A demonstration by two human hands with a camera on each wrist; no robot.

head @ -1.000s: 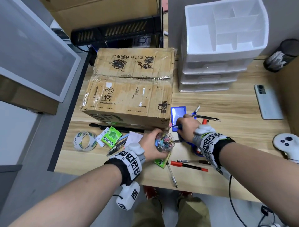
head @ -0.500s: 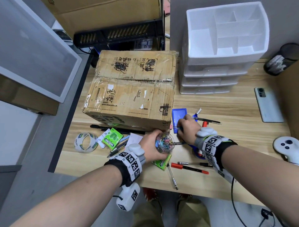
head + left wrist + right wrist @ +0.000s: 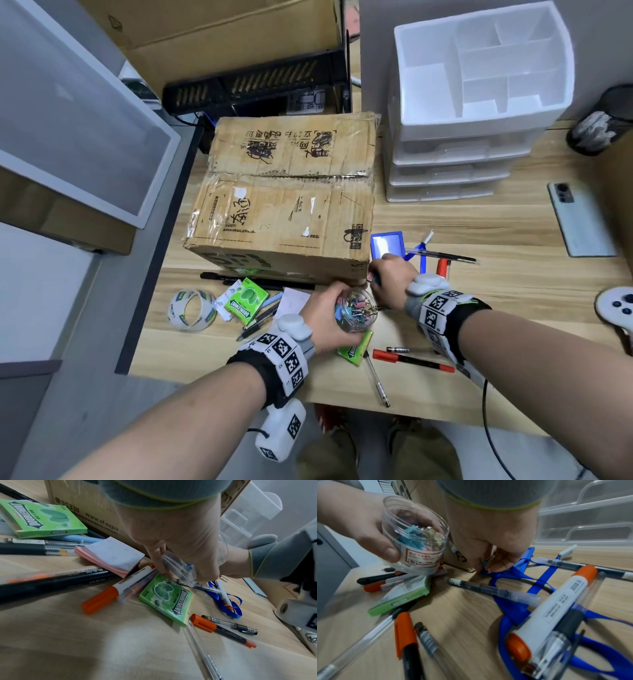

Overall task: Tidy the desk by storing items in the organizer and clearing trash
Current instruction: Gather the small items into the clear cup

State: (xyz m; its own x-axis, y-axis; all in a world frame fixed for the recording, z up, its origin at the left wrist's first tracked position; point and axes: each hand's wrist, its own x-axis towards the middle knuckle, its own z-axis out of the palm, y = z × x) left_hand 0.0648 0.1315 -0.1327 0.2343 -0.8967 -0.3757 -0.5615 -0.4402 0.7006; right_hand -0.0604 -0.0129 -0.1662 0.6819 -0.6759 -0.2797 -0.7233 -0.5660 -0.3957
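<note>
My left hand [image 3: 323,322] grips a clear round jar [image 3: 356,313] of coloured binder clips, held tilted just above the desk; the jar [image 3: 414,536] has no lid and its mouth faces my right hand. At the near right corner of the cardboard box, my right hand [image 3: 394,279] pinches a small teal binder clip [image 3: 484,561] between thumb and fingertips, right beside the jar. A blue badge holder [image 3: 387,243] with its lanyard [image 3: 518,601] lies just beyond that hand. The white drawer organizer [image 3: 452,171] stands at the back right with its top compartments bare.
A big cardboard box [image 3: 284,205] fills the desk's left middle. Tape roll [image 3: 191,310], two green gum packs [image 3: 248,305] [image 3: 354,349], pink sticky notes [image 3: 109,557] and several pens and markers [image 3: 411,361] lie near the front edge. Phone [image 3: 582,219], white controller [image 3: 616,308] and black mesh cup [image 3: 599,126] sit right.
My right hand has drawn back off the blue badge holder toward the box corner and the jar, still pinching. My left hand keeps the jar in about the same place.
</note>
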